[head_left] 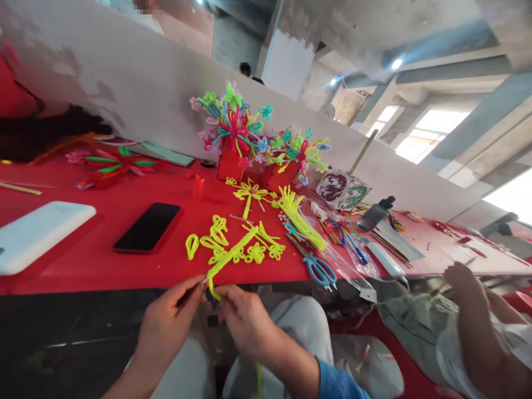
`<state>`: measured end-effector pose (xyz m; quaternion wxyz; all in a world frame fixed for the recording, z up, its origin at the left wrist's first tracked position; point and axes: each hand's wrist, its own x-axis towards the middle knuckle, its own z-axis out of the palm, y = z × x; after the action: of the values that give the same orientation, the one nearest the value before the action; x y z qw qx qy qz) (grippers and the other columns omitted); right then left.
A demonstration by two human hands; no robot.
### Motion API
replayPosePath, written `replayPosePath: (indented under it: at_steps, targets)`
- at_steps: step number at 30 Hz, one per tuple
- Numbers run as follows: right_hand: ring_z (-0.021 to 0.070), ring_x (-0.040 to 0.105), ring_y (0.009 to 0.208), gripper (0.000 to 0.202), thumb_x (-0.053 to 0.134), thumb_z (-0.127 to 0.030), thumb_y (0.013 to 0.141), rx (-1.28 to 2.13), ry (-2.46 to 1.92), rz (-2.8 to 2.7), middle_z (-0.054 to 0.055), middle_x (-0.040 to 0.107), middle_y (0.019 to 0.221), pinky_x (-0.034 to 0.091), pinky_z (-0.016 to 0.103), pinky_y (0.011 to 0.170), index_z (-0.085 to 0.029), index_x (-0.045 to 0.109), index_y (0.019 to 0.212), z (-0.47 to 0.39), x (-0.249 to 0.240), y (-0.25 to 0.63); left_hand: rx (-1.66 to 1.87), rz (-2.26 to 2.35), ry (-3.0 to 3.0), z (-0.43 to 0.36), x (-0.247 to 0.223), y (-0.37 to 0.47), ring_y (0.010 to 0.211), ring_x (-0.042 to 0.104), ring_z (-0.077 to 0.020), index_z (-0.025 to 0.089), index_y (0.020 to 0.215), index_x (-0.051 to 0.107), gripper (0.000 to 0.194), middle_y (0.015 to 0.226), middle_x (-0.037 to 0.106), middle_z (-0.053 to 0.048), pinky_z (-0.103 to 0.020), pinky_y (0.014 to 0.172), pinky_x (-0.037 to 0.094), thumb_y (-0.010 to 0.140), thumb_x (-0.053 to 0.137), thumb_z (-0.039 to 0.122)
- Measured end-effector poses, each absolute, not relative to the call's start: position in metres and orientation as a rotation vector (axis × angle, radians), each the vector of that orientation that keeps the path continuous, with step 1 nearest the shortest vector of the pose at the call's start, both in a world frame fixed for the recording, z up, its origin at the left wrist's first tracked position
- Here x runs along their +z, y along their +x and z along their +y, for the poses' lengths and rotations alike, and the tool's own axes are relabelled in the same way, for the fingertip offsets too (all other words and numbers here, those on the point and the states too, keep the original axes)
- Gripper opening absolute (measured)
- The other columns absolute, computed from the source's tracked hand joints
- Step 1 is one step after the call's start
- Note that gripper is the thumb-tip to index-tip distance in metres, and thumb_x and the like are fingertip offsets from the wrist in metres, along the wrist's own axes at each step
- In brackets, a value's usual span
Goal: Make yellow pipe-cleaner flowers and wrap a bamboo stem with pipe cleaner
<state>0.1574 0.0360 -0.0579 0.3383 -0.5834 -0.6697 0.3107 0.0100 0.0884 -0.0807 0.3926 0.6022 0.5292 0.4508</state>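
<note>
My left hand (177, 313) pinches the lower end of a stick wrapped in yellow pipe cleaner (233, 252), which slants up to the right over the table edge. The loose tail of that pipe cleaner bends down into the closed fingers of my right hand (245, 318). Just beyond lie yellow pipe-cleaner flowers (255, 252) and loop shapes (214, 235). Farther back rests a finished-looking yellow flower (251, 192) with a pink centre. A bundle of yellow pipe cleaners (303, 221) lies to its right, near blue-handled scissors (319, 270).
On the red table (124, 271) are a black phone (147, 227), a white device (47, 233), a dark bottle (376, 213) and a white glue gun (386, 259). Colourful flower bouquets (236, 124) stand against the white partition (145, 94). Another person's arm (474, 321) is at right.
</note>
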Motion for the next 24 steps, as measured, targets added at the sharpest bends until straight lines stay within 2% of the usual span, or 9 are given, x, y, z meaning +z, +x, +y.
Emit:
replayPosePath:
  at_steps: [4, 6, 9, 13, 16, 18, 21, 24]
  targets:
    - [0.0174, 0.068, 0.081, 0.032, 0.043, -0.008, 0.085, 0.727, -1.741, -2.016, 0.004, 0.072, 0.088, 0.05, 0.024, 0.071, -0.019, 0.065, 0.107, 0.04, -0.031, 0.165, 1.109, 1.282, 1.804, 0.087, -0.078, 0.01, 0.076, 0.074, -0.0263, 0.021, 0.084, 0.073, 0.033, 0.085, 0.08, -0.008, -0.031, 0.069, 0.057, 0.076, 0.055, 0.047]
    - [0.0211, 0.069, 0.086, 0.027, 0.046, -0.014, 0.089, 0.623, -1.839, -2.187, 0.006, 0.073, 0.094, 0.05, 0.027, 0.071, -0.019, 0.065, 0.106, 0.042, -0.015, 0.166, 1.054, 1.257, 1.983, 0.086, -0.079, 0.009, 0.078, 0.074, -0.0281, 0.02, 0.086, 0.073, 0.035, 0.088, 0.08, -0.011, -0.034, 0.071, 0.057, 0.08, 0.049, 0.045]
    - [0.0247, 0.069, 0.087, 0.024, 0.046, -0.029, 0.094, 0.468, -1.902, -2.435, 0.009, 0.074, 0.094, 0.048, 0.029, 0.066, -0.019, 0.067, 0.1, 0.044, 0.005, 0.168, 0.917, 1.245, 2.262, 0.083, -0.078, 0.007, 0.077, 0.074, -0.0312, 0.018, 0.09, 0.073, 0.038, 0.089, 0.08, -0.013, -0.039, 0.068, 0.056, 0.085, 0.042, 0.039]
    - [0.0231, 0.067, 0.086, 0.025, 0.045, -0.029, 0.096, 0.413, -1.791, -2.713, 0.007, 0.073, 0.098, 0.044, 0.028, 0.062, -0.019, 0.068, 0.099, 0.054, 0.024, 0.176, 0.696, 1.041, 2.459, 0.077, -0.074, 0.003, 0.075, 0.074, -0.0314, 0.02, 0.088, 0.074, 0.038, 0.086, 0.079, -0.012, -0.04, 0.065, 0.056, 0.086, 0.038, 0.032]
    - [0.0188, 0.064, 0.083, 0.017, 0.053, -0.023, 0.093, 0.644, -1.601, -2.796, 0.005, 0.072, 0.092, 0.041, 0.025, 0.062, -0.017, 0.068, 0.094, 0.064, 0.029, 0.184, 0.662, 0.845, 2.386, 0.074, -0.068, -0.001, 0.077, 0.074, -0.0287, 0.023, 0.083, 0.074, 0.032, 0.084, 0.08, -0.009, -0.037, 0.068, 0.056, 0.084, 0.044, 0.031]
    - [0.0141, 0.061, 0.075, 0.011, 0.058, -0.018, 0.089, 0.982, -1.47, -2.711, 0.001, 0.068, 0.08, 0.04, 0.021, 0.062, -0.015, 0.068, 0.087, 0.068, 0.027, 0.189, 0.643, 0.76, 2.255, 0.071, -0.062, -0.004, 0.073, 0.074, -0.025, 0.026, 0.08, 0.075, 0.026, 0.08, 0.08, -0.006, -0.031, 0.066, 0.055, 0.082, 0.049, 0.031]
    - [0.0088, 0.055, 0.065, 0.01, 0.06, -0.013, 0.086, 1.53, -1.294, -2.346, -0.005, 0.06, 0.066, 0.041, 0.017, 0.061, -0.014, 0.064, 0.076, 0.068, 0.011, 0.194, 0.639, 0.693, 2.016, 0.064, -0.054, -0.009, 0.056, 0.069, -0.0189, 0.028, 0.068, 0.075, 0.021, 0.064, 0.076, -0.001, -0.024, 0.055, 0.051, 0.077, 0.057, 0.033]
    - [0.0081, 0.054, 0.062, 0.011, 0.059, -0.016, 0.084, 1.717, -1.219, -1.896, -0.006, 0.058, 0.066, 0.041, 0.018, 0.06, -0.015, 0.062, 0.074, 0.057, -0.015, 0.193, 0.712, 0.788, 1.75, 0.058, -0.053, -0.011, 0.044, 0.061, -0.0161, 0.028, 0.065, 0.075, 0.014, 0.051, 0.069, 0.001, -0.022, 0.044, 0.047, 0.07, 0.065, 0.036]
